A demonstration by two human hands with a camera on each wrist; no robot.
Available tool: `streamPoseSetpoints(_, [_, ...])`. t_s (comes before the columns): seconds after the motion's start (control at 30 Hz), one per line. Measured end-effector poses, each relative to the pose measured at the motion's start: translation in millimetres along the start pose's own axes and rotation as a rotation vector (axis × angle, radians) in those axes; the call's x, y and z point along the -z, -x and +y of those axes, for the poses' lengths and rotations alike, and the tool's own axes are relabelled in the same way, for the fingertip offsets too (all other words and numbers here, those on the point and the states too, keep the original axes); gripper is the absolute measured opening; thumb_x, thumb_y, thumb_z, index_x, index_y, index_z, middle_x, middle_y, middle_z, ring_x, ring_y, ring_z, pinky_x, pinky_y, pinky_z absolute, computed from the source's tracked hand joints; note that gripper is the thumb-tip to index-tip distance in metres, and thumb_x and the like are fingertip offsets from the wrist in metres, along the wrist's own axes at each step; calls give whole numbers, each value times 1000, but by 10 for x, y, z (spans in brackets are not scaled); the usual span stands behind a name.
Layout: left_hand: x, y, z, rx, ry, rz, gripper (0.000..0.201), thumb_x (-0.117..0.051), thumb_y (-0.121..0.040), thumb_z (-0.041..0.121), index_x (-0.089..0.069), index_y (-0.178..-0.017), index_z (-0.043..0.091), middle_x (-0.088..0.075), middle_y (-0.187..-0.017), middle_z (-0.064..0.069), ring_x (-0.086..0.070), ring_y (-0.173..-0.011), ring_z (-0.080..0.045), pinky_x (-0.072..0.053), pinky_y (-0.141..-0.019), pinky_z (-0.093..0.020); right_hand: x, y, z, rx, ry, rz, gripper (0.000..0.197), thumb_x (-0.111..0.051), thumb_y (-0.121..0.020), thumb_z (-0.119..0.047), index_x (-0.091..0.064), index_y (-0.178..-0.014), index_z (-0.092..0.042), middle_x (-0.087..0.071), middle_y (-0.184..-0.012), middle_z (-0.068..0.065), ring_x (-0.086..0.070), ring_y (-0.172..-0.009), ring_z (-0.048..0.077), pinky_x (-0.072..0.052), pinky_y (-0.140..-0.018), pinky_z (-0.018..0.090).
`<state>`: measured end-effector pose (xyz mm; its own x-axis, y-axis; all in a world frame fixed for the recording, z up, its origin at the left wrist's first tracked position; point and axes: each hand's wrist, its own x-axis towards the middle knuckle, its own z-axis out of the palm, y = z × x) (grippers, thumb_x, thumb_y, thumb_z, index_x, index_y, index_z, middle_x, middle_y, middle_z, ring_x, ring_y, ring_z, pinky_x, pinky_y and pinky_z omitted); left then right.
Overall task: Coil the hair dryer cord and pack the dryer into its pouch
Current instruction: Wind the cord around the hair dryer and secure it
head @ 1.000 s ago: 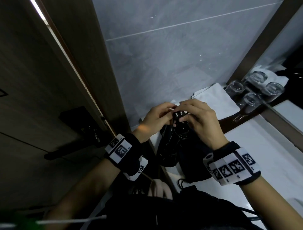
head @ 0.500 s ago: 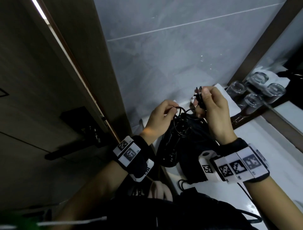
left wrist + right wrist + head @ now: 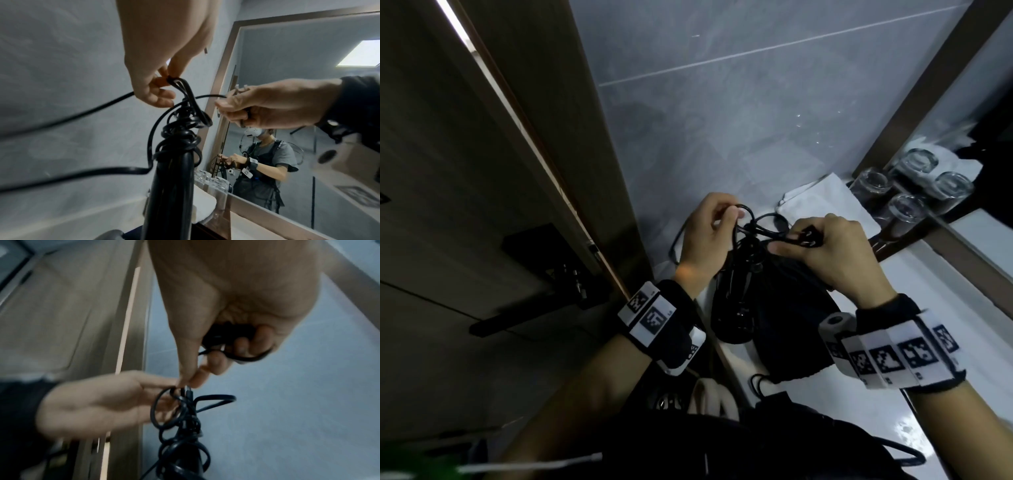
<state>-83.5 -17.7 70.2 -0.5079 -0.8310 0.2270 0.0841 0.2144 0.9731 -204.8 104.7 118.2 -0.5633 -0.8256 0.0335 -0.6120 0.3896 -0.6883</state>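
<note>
The black hair dryer (image 3: 734,308) stands on the white counter (image 3: 935,308), handle (image 3: 170,186) pointing up. Its black cord (image 3: 767,219) is bunched in loops round the top of the handle. My left hand (image 3: 726,217) pinches one loop of the cord (image 3: 185,91) between thumb and fingertips just above the bunch. My right hand (image 3: 796,240) is level with it to the right and grips the plug (image 3: 808,236), fingers curled round the plug (image 3: 224,332). The black pouch (image 3: 791,329) lies flat beside the dryer, partly under my right wrist.
A folded white towel (image 3: 832,202) and several upturned glasses (image 3: 873,185) stand at the back right against a mirror (image 3: 979,113). A grey tiled wall is behind, a wooden door frame (image 3: 571,192) to the left. A slack run of cord (image 3: 72,173) trails off left.
My right hand, which had lifted the plug up and to the right, has come back down beside my left hand. The left hand keeps its pinch on the loop.
</note>
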Motion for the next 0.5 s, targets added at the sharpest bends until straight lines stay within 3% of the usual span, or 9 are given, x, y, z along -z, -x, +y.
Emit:
streamPoseSetpoints(0.1, [84, -45, -32, -9, -22, 30, 15, -52, -90, 1, -57, -90, 15, -61, -81, 6, -59, -81, -6, -46, -75, -19, 75, 34, 46, 85, -435, -81, 16, -75, -68, -35, -66, -60, -25, -62, -67, -15, -55, -67, -4, -41, -65, 9])
streamPoseSetpoints(0.17, [119, -46, -61, -2, -40, 17, 18, -55, -90, 3, -60, -87, 20, -60, -80, 12, -57, -78, -3, -44, -73, -17, 103, 26, 60, 157, -726, -139, 13, -71, -74, -25, -67, -62, -22, -68, -92, -10, -61, -94, 4, -44, -82, 17])
streamPoseSetpoints(0.23, [116, -28, -84, 25, -52, -10, 26, -55, -90, 4, -60, -84, 28, -60, -79, 15, -56, -75, -4, -43, -71, -22, 83, 10, 29, 201, -915, -191, 17, -64, -82, -18, -65, -65, -20, -66, -121, 2, -52, -124, 13, -41, -100, 21])
streamPoseSetpoints(0.27, [102, -12, -92, 33, -54, -19, 30, -55, -90, 3, -59, -83, 32, -60, -78, 16, -56, -73, -2, -43, -69, -23, 58, 8, -8, 216, -1014, -221, 19, -58, -86, -16, -62, -67, -18, -64, -124, 9, -49, -129, 19, -38, -105, 26])
streamPoseSetpoints(0.33, [74, 20, -103, 37, -45, -32, 33, -56, -89, 2, -59, -82, 34, -61, -75, 18, -55, -67, 5, -43, -65, -23, 3, -2, -100, 243, -1222, -264, 20, -49, -90, -16, -55, -71, -14, -64, -117, 20, -47, -129, 34, -35, -109, 39])
streamPoseSetpoints(0.4, [63, 47, -112, 47, -37, -51, 33, -56, -88, 1, -59, -83, 33, -62, -75, 18, -55, -64, 3, -43, -64, -26, -38, -30, -171, 250, -1355, -266, 17, -46, -91, -19, -49, -76, -12, -64, -105, 20, -51, -121, 43, -34, -110, 50])
streamPoseSetpoints(0.47, [78, 70, -112, 51, -49, -60, 34, -56, -89, 1, -59, -83, 34, -63, -76, 16, -55, -63, -1, -44, -65, -29, -36, -69, -205, 223, -1355, -204, 17, -44, -92, -23, -46, -78, -14, -61, -89, 9, -61, -96, 33, -40, -104, 53])
streamPoseSetpoints(0.5, [96, 76, -113, 48, -63, -58, 34, -56, -89, 1, -59, -83, 35, -63, -76, 16, -54, -62, -1, -44, -65, -29, -22, -91, -209, 207, -1324, -162, 18, -45, -93, -26, -47, -78, -17, -57, -81, 5, -57, -81, 26, -46, -94, 50])
